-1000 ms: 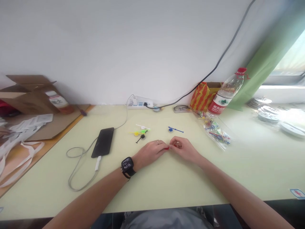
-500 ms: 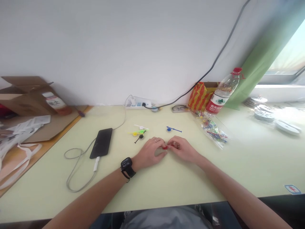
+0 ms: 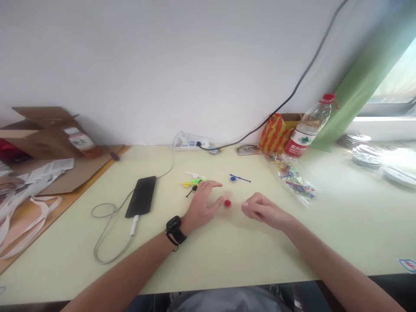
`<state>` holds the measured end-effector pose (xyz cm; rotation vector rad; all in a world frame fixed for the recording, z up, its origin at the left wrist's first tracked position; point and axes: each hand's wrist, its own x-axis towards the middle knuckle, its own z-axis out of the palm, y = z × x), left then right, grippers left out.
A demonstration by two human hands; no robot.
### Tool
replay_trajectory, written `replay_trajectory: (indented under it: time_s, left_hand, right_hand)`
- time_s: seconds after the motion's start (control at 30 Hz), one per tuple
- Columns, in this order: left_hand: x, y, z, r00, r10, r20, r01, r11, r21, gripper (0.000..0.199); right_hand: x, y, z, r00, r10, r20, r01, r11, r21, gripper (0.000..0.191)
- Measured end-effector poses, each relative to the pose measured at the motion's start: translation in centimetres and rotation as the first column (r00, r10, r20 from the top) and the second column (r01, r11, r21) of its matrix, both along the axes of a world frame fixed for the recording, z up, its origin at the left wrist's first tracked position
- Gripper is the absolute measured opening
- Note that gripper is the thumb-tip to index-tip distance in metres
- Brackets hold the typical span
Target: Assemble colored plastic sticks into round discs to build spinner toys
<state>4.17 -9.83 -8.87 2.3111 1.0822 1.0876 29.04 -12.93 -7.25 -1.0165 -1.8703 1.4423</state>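
Observation:
Between my hands a small toy with a round red centre (image 3: 227,203) lies on the table, a faint smear around it as of fast turning. My left hand (image 3: 204,201), with a ring and a black watch, is open beside it, thumb and fingers apart, the thumb close to the toy. On its other side my right hand (image 3: 261,210) is closed with the fingers curled, apart from the toy, and nothing shows in it. Behind my left hand lie a yellow toy (image 3: 186,184), a black one (image 3: 194,188), a green one and a white one. A blue toy (image 3: 233,178) with a thin stick lies farther back.
A phone (image 3: 141,196) on a grey cable lies to the left. At the back are a power strip (image 3: 191,144), glasses (image 3: 247,150), a striped bag and a big water bottle (image 3: 300,134). A plastic bag of small toys (image 3: 297,182) and white discs lie right; a cardboard box stands left.
Both hands have drawn apart from the red toy and let it go. My left hand has spread its fingers, and my right has moved right. The toy now shows a blur around it.

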Motion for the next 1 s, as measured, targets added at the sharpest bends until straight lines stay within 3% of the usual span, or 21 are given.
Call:
replay_trajectory:
  time_s: [0.1,0.2,0.27,0.33,0.4,0.53,0.63,0.8,1.0]
  left_hand:
    - [0.0,0.0,0.0,1.000,0.019,0.004,-0.019,1.000,0.018,0.026]
    - [0.1,-0.1,0.2,1.000,-0.004,-0.010,0.004,1.000,0.006,0.025]
    - [0.1,-0.1,0.3,1.000,-0.021,-0.011,0.021,1.000,-0.008,0.025]
    - [0.0,-0.1,0.3,0.999,-0.033,-0.003,0.033,0.999,-0.022,0.023]
    - [0.0,0.0,0.3,0.999,-0.033,0.020,0.034,0.998,-0.046,0.022]
    - [-0.2,0.1,0.2,0.998,-0.026,0.063,0.032,0.994,-0.106,0.025]
    - [-0.3,0.1,0.2,0.997,-0.020,0.080,0.029,0.992,-0.122,0.026]
    - [-0.2,0.1,0.3,0.997,-0.029,0.075,0.038,0.991,-0.128,0.026]
    - [-0.1,0.2,0.1,0.997,-0.029,0.064,0.037,0.992,-0.120,0.025]
  right_hand:
    - [0.4,0.6,0.1,0.978,-0.196,-0.070,0.199,0.979,0.036,0.061]
    - [1.1,1.9,-1.0,0.914,-0.406,0.021,0.400,0.907,0.130,0.050]
    - [1.7,3.0,-2.1,0.858,-0.506,0.090,0.465,0.838,0.285,0.038]
    - [2.4,3.8,-3.2,0.799,-0.582,0.151,0.455,0.750,0.479,0.025]
    - [2.8,4.3,-4.2,0.756,-0.614,0.227,0.379,0.693,0.613,0.026]
    - [3.1,4.3,-5.3,0.631,-0.652,0.420,0.208,0.664,0.718,0.046]
    - [3.1,4.2,-5.3,0.535,-0.684,0.496,0.153,0.656,0.739,0.039]
    - [3.5,4.6,-5.0,0.554,-0.688,0.469,0.198,0.656,0.728,0.022]
    - [2.9,4.4,-5.3,0.616,-0.644,0.454,0.171,0.671,0.721,0.027]
